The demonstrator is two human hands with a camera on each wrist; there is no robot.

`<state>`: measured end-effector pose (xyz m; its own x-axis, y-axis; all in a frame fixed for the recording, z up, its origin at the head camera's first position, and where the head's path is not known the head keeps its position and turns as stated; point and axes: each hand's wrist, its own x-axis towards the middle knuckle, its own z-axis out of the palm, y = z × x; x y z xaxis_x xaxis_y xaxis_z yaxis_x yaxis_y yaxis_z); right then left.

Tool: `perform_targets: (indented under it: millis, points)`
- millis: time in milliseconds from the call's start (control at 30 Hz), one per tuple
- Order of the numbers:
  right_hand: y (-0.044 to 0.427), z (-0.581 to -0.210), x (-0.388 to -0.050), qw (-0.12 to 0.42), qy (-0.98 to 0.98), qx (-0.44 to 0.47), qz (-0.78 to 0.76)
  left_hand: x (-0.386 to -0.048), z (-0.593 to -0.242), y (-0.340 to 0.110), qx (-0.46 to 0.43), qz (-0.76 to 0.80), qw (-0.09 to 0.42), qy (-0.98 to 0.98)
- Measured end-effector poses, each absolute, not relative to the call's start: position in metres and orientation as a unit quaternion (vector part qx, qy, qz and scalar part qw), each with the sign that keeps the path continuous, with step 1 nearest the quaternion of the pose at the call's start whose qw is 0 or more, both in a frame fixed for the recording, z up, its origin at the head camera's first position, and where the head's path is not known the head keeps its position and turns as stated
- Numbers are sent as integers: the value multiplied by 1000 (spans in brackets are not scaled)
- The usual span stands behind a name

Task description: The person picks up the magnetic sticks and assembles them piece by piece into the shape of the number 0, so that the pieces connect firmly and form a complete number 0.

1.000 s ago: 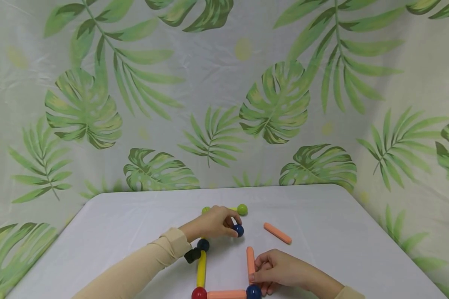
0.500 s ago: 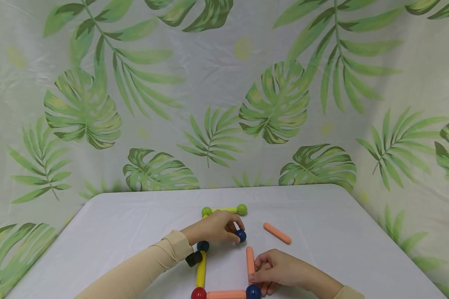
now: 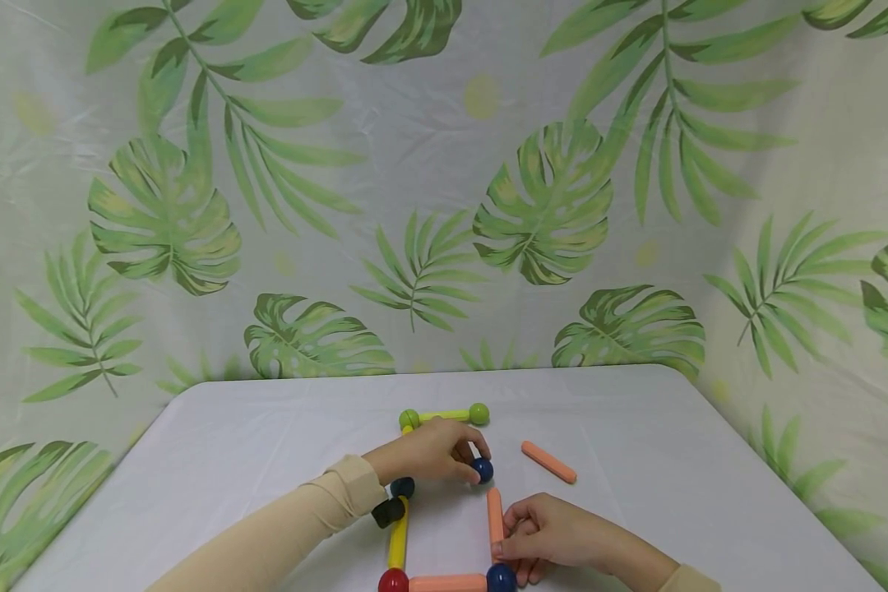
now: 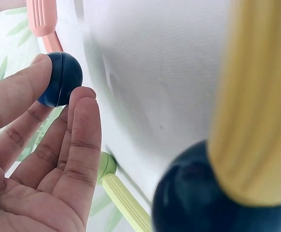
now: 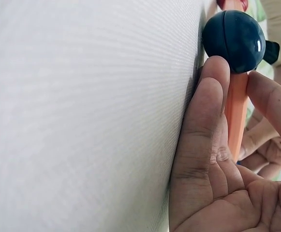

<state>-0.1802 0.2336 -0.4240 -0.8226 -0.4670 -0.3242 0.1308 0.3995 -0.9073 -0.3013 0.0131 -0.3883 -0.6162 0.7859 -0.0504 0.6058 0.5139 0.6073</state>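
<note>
My left hand (image 3: 432, 450) pinches a dark blue ball (image 3: 483, 470) between thumb and fingers, just beyond the far end of an upright-lying orange stick (image 3: 495, 510). In the left wrist view the ball (image 4: 65, 79) appears close to that stick's end (image 4: 42, 19); whether they touch, I cannot tell. My right hand (image 3: 555, 530) holds this orange stick near its lower end, thumb on one side and fingers on the other. There a second blue ball (image 5: 237, 41) joins it to another orange stick (image 3: 447, 584), which runs left to a red ball (image 3: 394, 580).
A yellow stick (image 3: 398, 534) links the red ball to another dark blue ball (image 3: 402, 487) under the left forearm. Farther back lie a green ball (image 3: 409, 419), a lime stick (image 3: 444, 416) and a second green ball (image 3: 478, 413). One loose orange stick (image 3: 548, 462) lies right.
My left hand has carried the blue ball a little right and toward me, closer to the held orange stick's far end. The right hand has stayed in place.
</note>
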Motion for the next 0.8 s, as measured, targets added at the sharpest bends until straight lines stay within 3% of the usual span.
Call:
perform_targets:
  millis: [800]
  points:
    - [235, -424, -181, 284, 777, -117, -549, -299, -388, 20, 413, 260, 176, 855]
